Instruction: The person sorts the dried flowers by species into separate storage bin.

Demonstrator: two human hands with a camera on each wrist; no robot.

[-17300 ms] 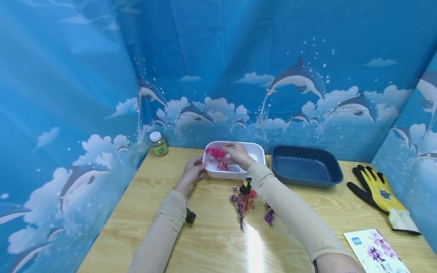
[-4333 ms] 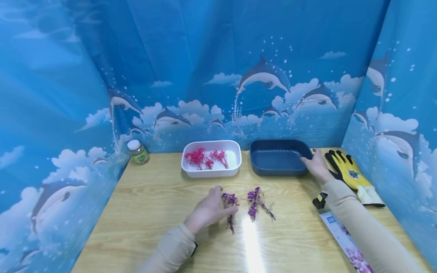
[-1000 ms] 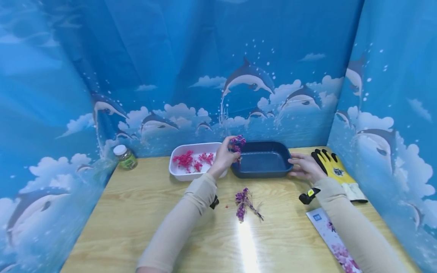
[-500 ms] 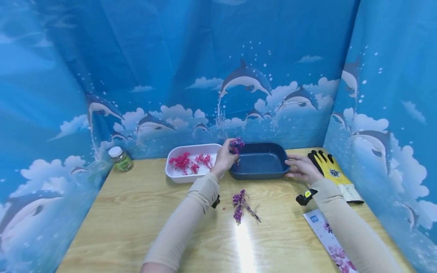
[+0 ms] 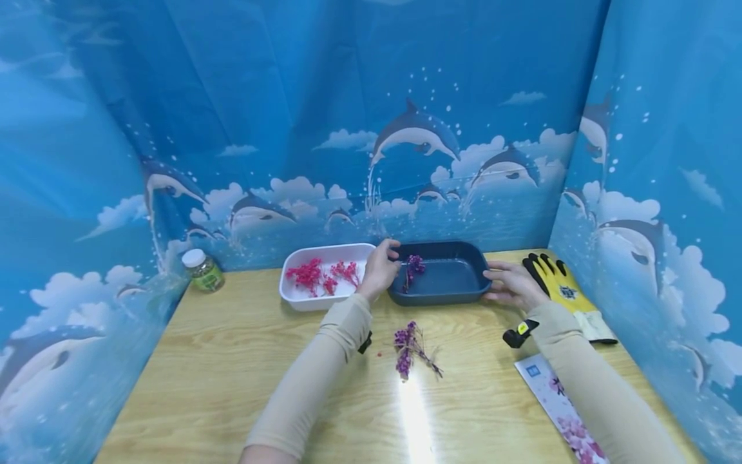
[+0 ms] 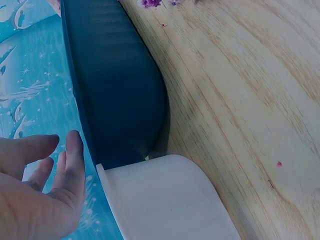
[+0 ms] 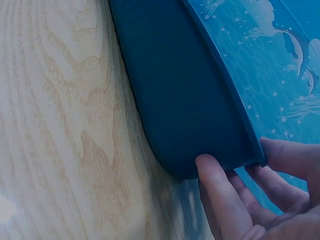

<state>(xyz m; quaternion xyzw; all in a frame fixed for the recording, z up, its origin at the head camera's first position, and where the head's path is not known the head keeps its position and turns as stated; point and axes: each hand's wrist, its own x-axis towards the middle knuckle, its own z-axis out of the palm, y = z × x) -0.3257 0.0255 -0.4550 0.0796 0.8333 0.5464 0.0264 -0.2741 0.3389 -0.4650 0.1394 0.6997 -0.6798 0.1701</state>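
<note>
A sprig of purple dried flowers [image 5: 414, 265] lies in the left part of the dark blue tray [image 5: 446, 298]. Just left of it, over the place where the two trays meet, my left hand [image 5: 379, 267] is empty, its fingers apart in the left wrist view [image 6: 50, 185]. My right hand [image 5: 516, 285] holds the dark tray's right end, fingertips at the rim and end wall in the right wrist view. Pink dried flowers [image 5: 307, 276] lie in the white tray [image 5: 301, 303]. More purple dried sprigs [image 5: 408, 348] lie crossed on the table in front.
A small jar with a white lid [image 5: 204, 272] stands at the back left. Right of the dark tray lies a yellow and black glove [image 5: 565, 290]. A flower-printed packet [image 5: 559, 403] is partly under my right forearm. A dolphin-printed curtain [image 5: 348, 129] closes off the back and sides.
Earlier, pink flowers went into the white tray. Then my left hand took a purple sprig from the table and has now let it go in the dark tray; my right hand stays there.
</note>
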